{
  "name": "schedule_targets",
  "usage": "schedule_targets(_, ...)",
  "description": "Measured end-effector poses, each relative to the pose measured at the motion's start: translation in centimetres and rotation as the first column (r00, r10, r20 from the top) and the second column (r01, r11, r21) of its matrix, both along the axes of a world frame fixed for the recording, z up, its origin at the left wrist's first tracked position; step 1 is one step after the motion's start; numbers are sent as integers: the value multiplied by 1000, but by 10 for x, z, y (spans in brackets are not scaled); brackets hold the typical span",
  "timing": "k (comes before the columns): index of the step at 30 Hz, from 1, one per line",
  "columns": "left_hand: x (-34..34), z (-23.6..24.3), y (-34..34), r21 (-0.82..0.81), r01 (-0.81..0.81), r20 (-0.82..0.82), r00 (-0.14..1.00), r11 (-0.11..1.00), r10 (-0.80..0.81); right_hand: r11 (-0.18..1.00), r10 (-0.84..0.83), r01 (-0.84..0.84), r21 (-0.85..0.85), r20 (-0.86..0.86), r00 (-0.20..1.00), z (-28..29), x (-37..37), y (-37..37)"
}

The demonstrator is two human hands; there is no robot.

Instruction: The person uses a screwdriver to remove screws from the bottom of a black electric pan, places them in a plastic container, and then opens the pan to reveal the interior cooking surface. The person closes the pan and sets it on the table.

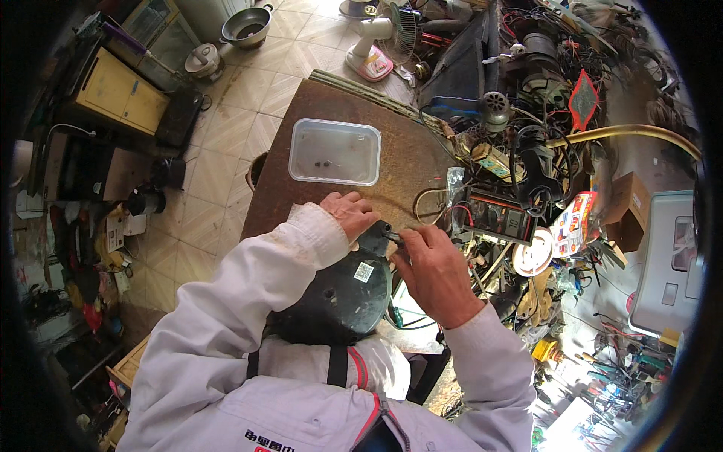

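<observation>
A black appliance part with a broad round body, a narrow far end and a white square label lies in front of me, close to my lap. My left hand is closed over the left side of its narrow end, fingers curled and partly hiding it. At the right side of that end, my right hand pinches a short, dark metal tool. Its tip meets the narrow end, and the rest is hidden in my fingers, so its kind is unclear. A clear plastic tub with a few small dark pieces inside stands beyond my left hand.
The worn brown table carries the tub. To the right are a multimeter, tangled cables, a brown cardboard box and a grey case. A white fan and a metal pan stand on the tiled floor.
</observation>
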State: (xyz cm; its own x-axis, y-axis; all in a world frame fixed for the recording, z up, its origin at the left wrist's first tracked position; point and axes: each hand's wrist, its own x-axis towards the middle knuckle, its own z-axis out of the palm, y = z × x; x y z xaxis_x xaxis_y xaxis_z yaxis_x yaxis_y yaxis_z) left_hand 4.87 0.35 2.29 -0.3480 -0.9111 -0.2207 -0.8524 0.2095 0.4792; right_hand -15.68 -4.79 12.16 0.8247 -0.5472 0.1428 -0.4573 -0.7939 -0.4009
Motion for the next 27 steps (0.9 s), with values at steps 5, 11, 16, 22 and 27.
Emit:
schedule_targets(5,-4,3,-1,28,6,42,999,1000,-7,994,-110,112,-8,-241,964,-7,-5,3)
schedule_targets(11,-6,5,2,26,-18,27,999,999,17,981,-128,150,122,-173,977,5,-4,-1)
schedule_targets(16,-16,6,5,39,-124,8,992,992,124,965,-164,166,205,-27,986,13,-12,-13)
schedule_targets(22,-17,-7,8,-16,-131,-29,991,991,130,961,-180,177,214,-10,984,0,-16,-13)
schedule_targets(27,-16,-9,8,-24,-132,-39,991,991,131,962,-172,167,214,5,985,-6,-18,-14)
